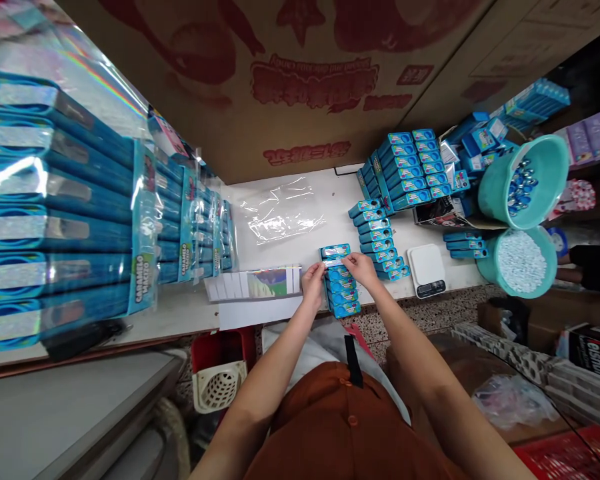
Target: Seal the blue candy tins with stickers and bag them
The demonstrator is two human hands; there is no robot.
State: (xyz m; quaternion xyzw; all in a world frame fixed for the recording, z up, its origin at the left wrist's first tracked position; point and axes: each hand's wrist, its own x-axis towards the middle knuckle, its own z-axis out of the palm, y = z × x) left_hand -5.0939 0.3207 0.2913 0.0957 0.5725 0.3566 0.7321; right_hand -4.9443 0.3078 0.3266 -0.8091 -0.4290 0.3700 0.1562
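Observation:
My left hand [313, 281] and my right hand [360, 268] meet over a column of small blue boxes [343, 297] near the table's front edge. Both are closed in a pinch at either end of a narrow shiny strip [334, 263], which lies across or just above one box; whether it touches cannot be made out. A blue box [335, 251] sits just beyond my fingertips. To the right of my right hand stands a second column of blue boxes [377, 237]. White paper sheets with shiny strips [255, 285] lie left of my left hand.
Clear plastic wrap [285, 213] lies behind the sheets. Wrapped blue packs [90, 220] fill the left side. Right are stacked blue boxes [410, 170], a white scale [427, 267], a teal bucket of blue wrapped pieces [550, 180] and one of white pellets [490, 267]. A large carton [180, 100] stands behind.

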